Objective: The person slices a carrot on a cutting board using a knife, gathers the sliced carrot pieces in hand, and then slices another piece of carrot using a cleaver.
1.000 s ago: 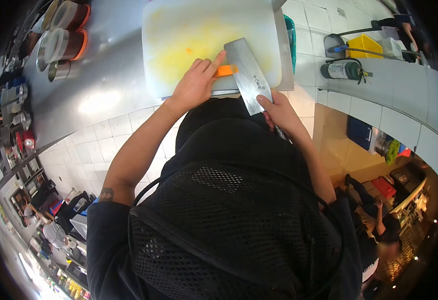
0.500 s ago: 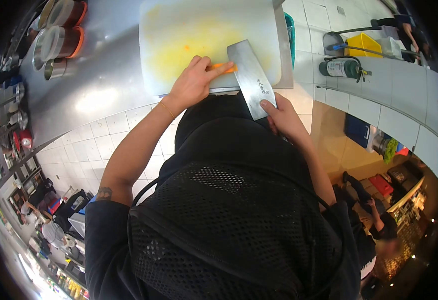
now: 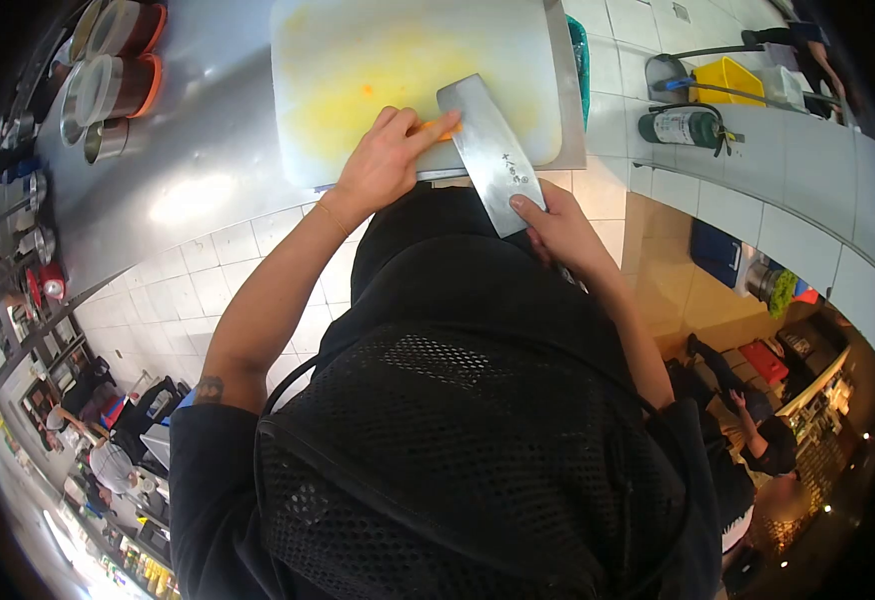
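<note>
My left hand is closed on an orange carrot piece near the front edge of a yellow-stained white cutting board. Its index finger reaches along the carrot to the blade. In my right hand is the handle end of a broad Chinese cleaver, thumb pressed on the blade's near corner. The blade lies over the right end of the carrot and hides it. A tiny orange bit rests on the board beyond my left hand. The cleaver's handle is mostly covered by my fingers.
A steel counter carries the board. Lidded tubs of dark contents and a small metal cup stand at left. Right are a green bin, a fire extinguisher and a yellow bucket. Other people are farther off.
The cleaver has shifted slightly left and away from me, covering more of the carrot's right end. My right hand has moved with it. My left hand keeps its hold almost in place.
</note>
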{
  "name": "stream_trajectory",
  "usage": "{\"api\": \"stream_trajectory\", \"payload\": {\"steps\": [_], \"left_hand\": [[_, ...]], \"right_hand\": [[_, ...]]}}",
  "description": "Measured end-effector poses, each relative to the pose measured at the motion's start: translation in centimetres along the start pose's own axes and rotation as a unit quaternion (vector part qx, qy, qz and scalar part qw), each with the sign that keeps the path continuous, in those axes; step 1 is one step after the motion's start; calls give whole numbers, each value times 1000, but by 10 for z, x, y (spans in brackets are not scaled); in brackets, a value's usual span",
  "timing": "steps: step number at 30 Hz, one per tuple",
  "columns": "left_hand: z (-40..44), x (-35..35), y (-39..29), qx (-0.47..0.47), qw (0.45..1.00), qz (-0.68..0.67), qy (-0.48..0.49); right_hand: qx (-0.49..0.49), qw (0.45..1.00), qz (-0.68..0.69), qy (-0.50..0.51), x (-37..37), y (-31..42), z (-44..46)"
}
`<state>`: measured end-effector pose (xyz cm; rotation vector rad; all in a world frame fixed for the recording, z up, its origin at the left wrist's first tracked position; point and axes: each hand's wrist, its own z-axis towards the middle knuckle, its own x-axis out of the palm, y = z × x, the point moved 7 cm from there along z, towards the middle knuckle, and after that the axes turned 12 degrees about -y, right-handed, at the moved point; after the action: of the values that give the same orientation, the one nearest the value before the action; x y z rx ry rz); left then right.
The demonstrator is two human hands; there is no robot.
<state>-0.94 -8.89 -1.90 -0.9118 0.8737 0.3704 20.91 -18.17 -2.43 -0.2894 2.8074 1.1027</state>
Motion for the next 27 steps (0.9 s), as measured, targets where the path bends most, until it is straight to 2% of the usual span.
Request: {"api": "stream_trajectory", "payload": {"steps": [4,10,12,13,15,16,17,18,20,21,23,25,27], "left_hand": [[1,-1,2,-36,999,-13,-20],[-6,-3,13,-98,993,-48,-44],[-6,-2,9,-96,993,-42,-49],[-5,-5,10,-126,986,-66,-86],[7,-5,5,-147,978,-92,-119],[16,-6,2,-196,952,-179,-151],[24,-6,0,-244,915,-264,-183],[36,-4,-10,-239,916,-264,-184],[53,14,-16,-336,819,-435,-163],[60,14,-16,-327,821,-437,-165],[67,26,-10,-385,791,-454,-143],[70,27,0,-389,796,-430,-172],[79,33,10,-391,853,-334,-91]], "right_hand": [[-9,1000,-6,1,3,-4,7],[26,997,64,27,-1,-4,1],[-11,997,77,-26,-11,0,-1],[-18,996,81,-30,-13,5,-3],[-67,993,27,-88,-25,14,-10],[-70,993,31,-92,-25,14,-11],[-123,986,3,-115,-27,20,-12],[-174,975,-25,-137,-30,26,-16],[-189,970,-29,-147,-30,30,-23],[-199,967,-33,-156,-32,33,-26],[-206,958,-49,-193,-37,24,-25],[-271,925,26,-265,-43,25,-35],[-258,923,54,-281,-54,3,-29]]}}
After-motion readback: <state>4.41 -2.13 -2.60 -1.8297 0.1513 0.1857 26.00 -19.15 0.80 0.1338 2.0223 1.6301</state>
